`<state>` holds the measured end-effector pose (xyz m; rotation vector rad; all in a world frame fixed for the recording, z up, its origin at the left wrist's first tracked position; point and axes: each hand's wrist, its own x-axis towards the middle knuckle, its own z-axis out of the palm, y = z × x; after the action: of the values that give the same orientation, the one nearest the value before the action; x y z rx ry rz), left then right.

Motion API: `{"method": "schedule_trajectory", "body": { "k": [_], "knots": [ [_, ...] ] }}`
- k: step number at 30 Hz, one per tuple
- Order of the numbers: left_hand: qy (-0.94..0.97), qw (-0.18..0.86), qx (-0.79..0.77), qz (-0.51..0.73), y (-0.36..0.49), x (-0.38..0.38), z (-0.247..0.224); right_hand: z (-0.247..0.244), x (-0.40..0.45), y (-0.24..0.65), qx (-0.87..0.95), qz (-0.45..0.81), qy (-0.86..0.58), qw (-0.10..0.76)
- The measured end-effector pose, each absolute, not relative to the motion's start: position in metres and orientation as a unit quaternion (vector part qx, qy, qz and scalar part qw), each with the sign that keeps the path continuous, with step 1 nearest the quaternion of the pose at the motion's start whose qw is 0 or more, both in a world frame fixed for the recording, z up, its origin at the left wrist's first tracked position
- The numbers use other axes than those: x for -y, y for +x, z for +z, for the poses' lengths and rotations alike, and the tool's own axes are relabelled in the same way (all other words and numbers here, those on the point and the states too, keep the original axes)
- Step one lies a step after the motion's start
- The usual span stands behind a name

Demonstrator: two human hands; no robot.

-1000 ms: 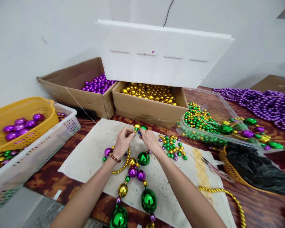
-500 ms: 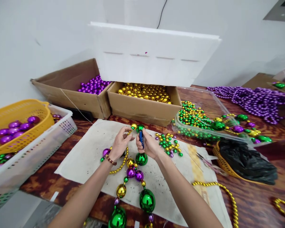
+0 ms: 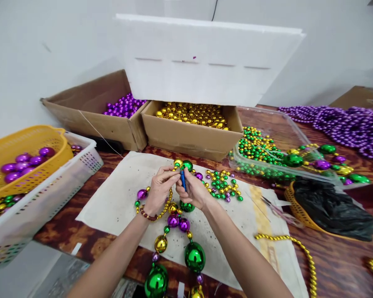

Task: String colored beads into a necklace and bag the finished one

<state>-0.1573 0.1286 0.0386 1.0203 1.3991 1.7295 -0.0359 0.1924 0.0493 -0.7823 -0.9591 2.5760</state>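
Observation:
My right hand (image 3: pixel 192 188) is wrapped round a small blue tool (image 3: pixel 182 180), held upright above the white cloth (image 3: pixel 112 194). Close beside it, my left hand (image 3: pixel 161 188) pinches its thumb and fingers together near the tool's tip; what lies between them is too small to make out. Just beyond the fingertips are a gold ball (image 3: pixel 178 162) and a green ball (image 3: pixel 188 166). Below the hands, a strand with purple balls (image 3: pixel 173 220) and large green balls (image 3: pixel 194 256) runs toward the table's front edge.
Cardboard boxes hold purple beads (image 3: pixel 124 106) and gold beads (image 3: pixel 192 115). A yellow basket (image 3: pixel 27 134) rests on a white crate (image 3: pixel 59 186) at left. At right are a clear tray (image 3: pixel 279 176), scissors (image 3: pixel 279 211) and a basket with a black bag (image 3: pixel 332 211).
My left hand's fingers have closed together and come up against the right hand's tool. The camera view has shifted slightly, and a purple ball now shows right of the hands.

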Motion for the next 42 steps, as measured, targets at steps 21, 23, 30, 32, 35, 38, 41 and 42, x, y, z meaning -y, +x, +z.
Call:
{"method": "schedule_trajectory", "body": {
  "k": [21,23,30,32,35,38,41,42],
  "knots": [
    [0.411,0.327,-0.559,0.642,-0.163,-0.128,0.028,0.046,-0.184,-0.048,0.388,0.830,-0.339,0.214],
    [0.420,0.322,-0.561,0.637,-0.163,-0.128,0.027,0.046,-0.184,-0.048,0.391,0.827,-0.340,0.218],
    [0.435,0.307,-0.567,0.629,-0.161,-0.129,0.030,0.042,-0.184,-0.049,0.391,0.822,-0.342,0.231],
    [0.420,0.318,-0.563,0.637,-0.159,-0.129,0.032,0.041,-0.185,-0.050,0.388,0.825,-0.339,0.235],
    [0.386,0.360,-0.543,0.654,-0.158,-0.130,0.033,0.042,-0.187,-0.048,0.404,0.822,-0.318,0.243],
    [0.357,0.396,-0.524,0.664,-0.161,-0.131,0.029,0.045,-0.189,-0.043,0.441,0.808,-0.304,0.244],
    [0.317,0.392,-0.521,0.689,-0.165,-0.133,0.023,0.046,-0.193,-0.036,0.477,0.772,-0.330,0.258],
    [0.303,0.392,-0.521,0.695,-0.167,-0.133,0.022,0.046,-0.195,-0.034,0.489,0.758,-0.345,0.260]
  ]
}}
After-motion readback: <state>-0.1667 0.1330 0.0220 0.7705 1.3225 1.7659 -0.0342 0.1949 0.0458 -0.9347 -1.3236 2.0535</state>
